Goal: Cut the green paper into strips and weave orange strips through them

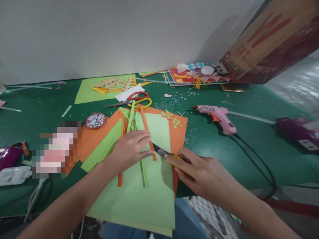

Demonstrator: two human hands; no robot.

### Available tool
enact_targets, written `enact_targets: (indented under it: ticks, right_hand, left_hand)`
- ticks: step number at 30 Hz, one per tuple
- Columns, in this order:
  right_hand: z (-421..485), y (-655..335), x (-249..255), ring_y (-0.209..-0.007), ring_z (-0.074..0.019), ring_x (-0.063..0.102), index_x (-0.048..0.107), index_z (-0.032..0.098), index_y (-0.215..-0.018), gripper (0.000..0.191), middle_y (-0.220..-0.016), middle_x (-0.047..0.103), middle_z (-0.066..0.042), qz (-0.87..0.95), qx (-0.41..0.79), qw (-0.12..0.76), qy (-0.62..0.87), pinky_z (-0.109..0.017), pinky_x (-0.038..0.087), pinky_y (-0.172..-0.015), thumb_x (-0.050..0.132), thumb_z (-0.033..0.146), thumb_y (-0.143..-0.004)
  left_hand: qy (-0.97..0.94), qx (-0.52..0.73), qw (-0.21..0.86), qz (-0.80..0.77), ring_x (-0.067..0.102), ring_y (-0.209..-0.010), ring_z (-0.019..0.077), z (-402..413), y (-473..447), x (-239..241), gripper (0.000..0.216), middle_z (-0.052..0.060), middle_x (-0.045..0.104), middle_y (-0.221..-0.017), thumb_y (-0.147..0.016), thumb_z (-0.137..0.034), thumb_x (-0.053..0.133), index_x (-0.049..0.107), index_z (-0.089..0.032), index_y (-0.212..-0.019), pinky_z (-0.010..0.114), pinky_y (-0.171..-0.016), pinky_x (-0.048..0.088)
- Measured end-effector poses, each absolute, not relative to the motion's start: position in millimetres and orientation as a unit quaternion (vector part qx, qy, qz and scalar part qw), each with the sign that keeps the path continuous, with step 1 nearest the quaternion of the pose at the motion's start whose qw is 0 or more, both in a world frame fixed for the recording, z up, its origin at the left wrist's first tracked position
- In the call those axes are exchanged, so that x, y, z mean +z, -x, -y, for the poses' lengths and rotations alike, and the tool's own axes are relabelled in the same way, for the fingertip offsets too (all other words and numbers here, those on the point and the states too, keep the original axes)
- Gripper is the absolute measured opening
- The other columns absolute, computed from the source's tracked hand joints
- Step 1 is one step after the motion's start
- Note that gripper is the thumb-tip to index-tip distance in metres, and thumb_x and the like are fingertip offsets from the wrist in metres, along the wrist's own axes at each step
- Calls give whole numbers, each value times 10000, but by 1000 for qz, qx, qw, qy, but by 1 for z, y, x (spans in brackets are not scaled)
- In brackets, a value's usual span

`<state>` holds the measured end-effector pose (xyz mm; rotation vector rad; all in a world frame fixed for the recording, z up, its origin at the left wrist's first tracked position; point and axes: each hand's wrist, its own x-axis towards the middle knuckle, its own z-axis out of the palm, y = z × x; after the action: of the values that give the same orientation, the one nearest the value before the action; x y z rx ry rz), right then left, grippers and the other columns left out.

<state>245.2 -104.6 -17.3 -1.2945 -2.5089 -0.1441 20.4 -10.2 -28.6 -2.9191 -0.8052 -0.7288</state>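
My right hand (199,167) is wrapped round a yellow utility knife (177,160). Its blade points left and meets an orange paper strip (147,124). That strip is pinched in my left hand (132,146), between the thumb and fingers. Below both hands lies a light green paper sheet (149,202) over orange paper (180,127). A green strip (144,172) and a second orange strip (120,179) lie under or beside my left hand. Small woven green and orange paper pieces (171,119) rest near the sheet's top right corner.
Scissors (139,99) lie behind the sheets, and a round case (95,120) sits to their left. A pink glue gun (218,116) with a cord is at right. A blurred-out object (57,149) lies left. A paper bag (271,43) stands at the back right.
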Motion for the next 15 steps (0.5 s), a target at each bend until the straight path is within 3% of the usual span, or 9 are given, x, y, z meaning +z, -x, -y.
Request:
enact_targets:
  ticks: [15]
  right_hand:
    - [100,-244,-17,-506,-77,514,657,193,-1137,352,-833,610,-40,870,-45,136,473,-214,372,-442,417,154,-883]
  left_hand:
    - [944,-219,21,246,665,-1008,229,10,-20,-28,397,95,718,-1036,-888,-479,514,657,-116,-963,357,-864,552]
